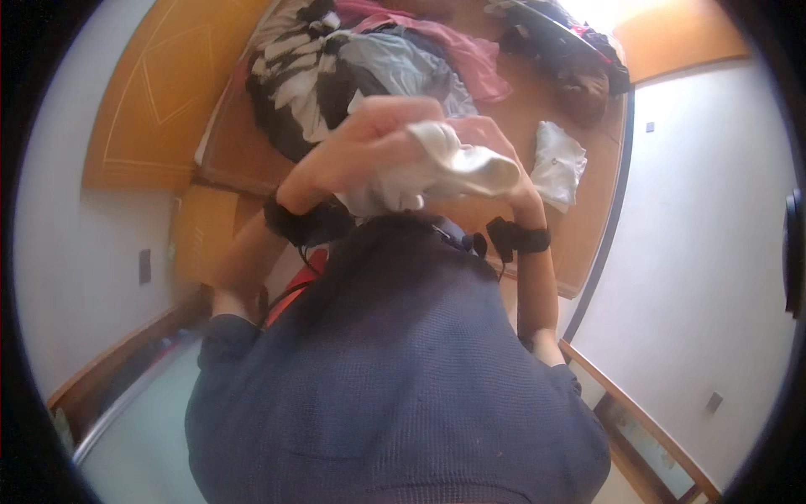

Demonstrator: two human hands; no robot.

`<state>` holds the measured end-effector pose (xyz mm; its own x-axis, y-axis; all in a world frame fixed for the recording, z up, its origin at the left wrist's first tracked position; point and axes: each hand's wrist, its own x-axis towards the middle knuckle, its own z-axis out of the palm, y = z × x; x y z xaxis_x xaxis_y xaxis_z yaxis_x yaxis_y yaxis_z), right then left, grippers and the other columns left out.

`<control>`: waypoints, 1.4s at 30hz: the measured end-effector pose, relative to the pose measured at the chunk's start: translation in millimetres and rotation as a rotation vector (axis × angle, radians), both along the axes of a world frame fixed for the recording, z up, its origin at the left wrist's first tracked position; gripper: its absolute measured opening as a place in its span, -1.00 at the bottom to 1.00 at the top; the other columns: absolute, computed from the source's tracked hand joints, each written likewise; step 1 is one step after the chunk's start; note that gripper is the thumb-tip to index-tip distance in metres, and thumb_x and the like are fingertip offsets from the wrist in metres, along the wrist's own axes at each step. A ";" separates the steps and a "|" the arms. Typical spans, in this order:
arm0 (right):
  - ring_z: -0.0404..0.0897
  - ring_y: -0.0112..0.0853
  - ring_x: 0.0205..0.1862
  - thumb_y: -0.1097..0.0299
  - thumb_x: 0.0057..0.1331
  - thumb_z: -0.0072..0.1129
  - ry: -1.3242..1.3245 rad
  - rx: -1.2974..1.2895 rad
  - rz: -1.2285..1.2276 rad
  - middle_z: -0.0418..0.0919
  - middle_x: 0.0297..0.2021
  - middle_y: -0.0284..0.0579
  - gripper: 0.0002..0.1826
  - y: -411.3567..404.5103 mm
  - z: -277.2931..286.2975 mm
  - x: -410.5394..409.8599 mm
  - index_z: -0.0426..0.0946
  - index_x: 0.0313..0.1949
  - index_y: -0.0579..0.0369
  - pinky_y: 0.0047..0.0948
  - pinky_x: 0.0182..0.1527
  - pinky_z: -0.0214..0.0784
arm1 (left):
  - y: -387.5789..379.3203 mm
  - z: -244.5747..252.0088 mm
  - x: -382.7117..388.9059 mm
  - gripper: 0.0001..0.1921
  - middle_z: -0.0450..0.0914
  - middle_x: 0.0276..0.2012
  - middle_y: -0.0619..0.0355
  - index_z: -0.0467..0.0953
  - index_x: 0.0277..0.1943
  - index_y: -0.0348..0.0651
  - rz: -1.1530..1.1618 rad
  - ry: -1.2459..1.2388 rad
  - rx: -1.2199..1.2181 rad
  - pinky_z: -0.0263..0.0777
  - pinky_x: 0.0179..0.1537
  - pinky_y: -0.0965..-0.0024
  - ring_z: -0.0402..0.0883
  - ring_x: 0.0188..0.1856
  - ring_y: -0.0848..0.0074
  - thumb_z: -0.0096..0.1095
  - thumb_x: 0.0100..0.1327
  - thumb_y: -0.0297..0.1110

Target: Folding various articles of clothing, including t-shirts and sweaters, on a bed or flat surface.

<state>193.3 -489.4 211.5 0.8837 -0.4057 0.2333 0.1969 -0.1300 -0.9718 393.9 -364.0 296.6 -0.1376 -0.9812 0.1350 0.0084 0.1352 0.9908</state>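
Observation:
Close in front of my torso, a white cloth garment (482,167) is raised in both hands, bunched and partly blurred. My left hand (378,135) grips its left side with bent fingers. Behind the right part of the cloth, my right hand (488,135) holds it; most of those fingers are hidden. A folded white garment (558,165) lies on the brown surface (529,104) to the right of my right hand. Beyond my hands is a heap with a black-and-white patterned fabric (302,75), a light grey-blue cloth (397,60) and a pink cloth (475,60).
Dark items (567,50) sit in a pile at the far right of the surface. An orange-brown wooden panel (170,94) rises at the left, and a white wall (705,189) stands on the right. Black straps (532,238) with cables are around both wrists.

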 end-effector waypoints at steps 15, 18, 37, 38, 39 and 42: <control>0.49 -0.40 -0.31 0.52 -0.21 0.34 0.597 -0.445 0.133 0.50 -0.41 -0.10 -0.57 4.7 73.2 -91.3 0.45 -0.27 0.21 -0.43 -0.24 0.34 | 101.1 -73.2 5.7 -0.64 0.55 -0.43 0.14 0.49 -0.25 -0.32 -0.279 -0.226 0.286 0.34 -0.28 0.52 0.49 -0.30 0.60 0.41 -0.15 -0.38; 0.47 -0.41 -0.49 0.52 -0.21 0.33 0.754 -0.420 0.233 0.46 -0.58 -0.09 -0.69 15.2 74.6 -101.6 0.45 -0.42 0.23 -0.45 -0.38 0.30 | 139.4 -109.2 3.9 -0.65 0.60 -0.37 0.09 0.50 -0.21 -0.32 -0.288 -0.491 0.434 0.37 -0.22 0.47 0.49 -0.28 0.60 0.36 -0.12 -0.41; 0.58 -0.26 -0.45 0.34 0.16 0.14 0.521 -0.987 -0.753 0.48 -0.50 0.03 -0.85 -62.3 72.4 -86.8 0.44 -0.37 0.16 -0.33 -0.38 0.35 | 92.8 -76.1 55.6 -0.79 0.48 -0.55 -0.05 0.44 -0.33 -0.23 0.741 -0.870 -0.348 0.39 -0.45 0.38 0.54 -0.51 0.24 0.30 0.05 -0.35; 0.61 -0.16 -0.33 0.35 0.19 0.09 0.583 -0.920 -0.760 0.53 -0.42 0.02 -0.85 -62.3 73.7 -90.1 0.46 -0.29 0.14 -0.27 -0.35 0.39 | 92.2 -67.8 53.8 -0.79 0.45 -0.59 0.07 0.45 -0.39 -0.25 0.785 -0.820 -0.460 0.33 -0.49 0.44 0.47 -0.56 0.46 0.29 0.09 -0.31; 0.61 -0.16 -0.33 0.35 0.19 0.09 0.586 -0.920 -0.756 0.53 -0.42 0.02 -0.85 -64.6 67.5 -92.9 0.46 -0.29 0.14 -0.27 -0.35 0.39 | 93.7 -70.7 54.3 -0.79 0.45 -0.59 0.07 0.45 -0.39 -0.25 0.787 -0.818 -0.456 0.33 -0.49 0.44 0.47 -0.56 0.46 0.29 0.09 -0.31; 0.59 -0.10 -0.31 0.38 0.18 0.09 0.502 -0.860 -0.672 0.58 -0.38 0.02 -0.79 -95.8 -3.0 -123.9 0.54 -0.21 0.17 -0.28 -0.33 0.41 | 102.4 -102.1 64.2 -0.76 0.40 -0.63 0.19 0.45 -0.44 -0.26 0.808 -0.623 0.094 0.26 -0.50 0.49 0.36 -0.56 0.59 0.27 0.13 -0.25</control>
<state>69.4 -585.2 208.6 0.6249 -0.7008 0.3440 -0.5350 -0.7053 -0.4652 458.1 -261.6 194.5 0.5496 -0.8150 0.1836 -0.5709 -0.2060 0.7947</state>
